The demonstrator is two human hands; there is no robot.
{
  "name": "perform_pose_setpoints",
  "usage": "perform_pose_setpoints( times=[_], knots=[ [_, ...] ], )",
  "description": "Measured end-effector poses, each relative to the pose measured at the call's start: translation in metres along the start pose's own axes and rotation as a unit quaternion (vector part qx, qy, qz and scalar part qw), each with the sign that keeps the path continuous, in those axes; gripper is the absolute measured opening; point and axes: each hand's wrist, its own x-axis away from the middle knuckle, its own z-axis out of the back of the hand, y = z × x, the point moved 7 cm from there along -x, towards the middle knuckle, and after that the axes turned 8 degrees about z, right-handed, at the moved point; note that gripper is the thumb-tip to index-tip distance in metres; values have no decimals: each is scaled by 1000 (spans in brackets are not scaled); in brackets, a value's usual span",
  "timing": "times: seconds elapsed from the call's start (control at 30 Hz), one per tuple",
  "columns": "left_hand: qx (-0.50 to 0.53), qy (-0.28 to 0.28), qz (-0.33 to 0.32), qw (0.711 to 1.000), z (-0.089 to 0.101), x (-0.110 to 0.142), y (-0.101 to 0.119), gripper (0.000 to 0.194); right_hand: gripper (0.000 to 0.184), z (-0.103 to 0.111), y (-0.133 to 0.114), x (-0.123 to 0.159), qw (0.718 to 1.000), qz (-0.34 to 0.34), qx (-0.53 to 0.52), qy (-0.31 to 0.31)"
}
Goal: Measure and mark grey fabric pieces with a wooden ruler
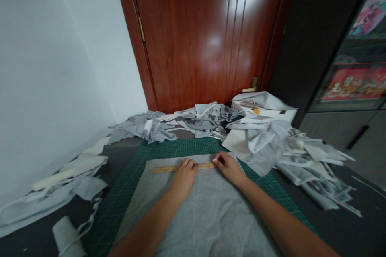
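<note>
Lower centre: wooden ruler (pixel 164 169) on grey cloth (pixel 211 204), green mat (pixel 177 147) beneath | left hand (pixel 185 176): across ruler, cannot tell if clamped | right hand (pixel 229 167): at ruler's right, grip likewise unclear

Ruler (pixel 164 170) on cloth (pixel 211 209), cloth on mat (pixel 183 146), mat on table (pixel 117 158).
Across the cloth near its far edge, the ruler; at its middle, left hand (pixel 186 172), at its right end, right hand (pixel 229 166). Beyond the cloth, a bare strip of mat — and behind that, rear scraps (pixel 208 122) in a row as far as the box (pixel 273 113) at back right. Before the box, loose fabric (pixel 271 140), lapping onto the mat. Right of the mat, right scraps (pixel 316 168); to its left, left scraps (pixel 75 168) along the wall (pixel 60 68). Nearer, just beside the mat's left edge, a roll (pixel 66 235). Behind everything, door (pixel 193 40) — right of it, cabinet (pixel 340 128).
</note>
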Motion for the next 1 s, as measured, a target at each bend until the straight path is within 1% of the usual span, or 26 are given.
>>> perform_pose_setpoints(
  times=[0.13,0.27,0.37,0.5,0.67,0.9,1.0],
  knots=[
    [21,15,-1,1000,0,-1,-4,34,12,1,2,0,1000,-10,-14,5],
    [36,21,18,999,1,-1,-8,31,12,0,3,0,1000,-7,-18,-4],
    [39,25,29,998,2,-1,-10,30,12,1,1,-1,1000,2,-16,-5],
    [32,29,38,998,1,-2,-11,29,11,2,-6,-1,1000,24,17,-4],
    [28,37,42,998,0,-4,-12,29,9,0,-10,0,998,42,34,-16],
    [24,37,42,998,0,-3,-10,29,8,-5,-5,0,999,31,17,-35],
    [20,34,42,998,2,-2,-9,29,9,-5,-1,-1,999,27,1,-30]
  ],
)
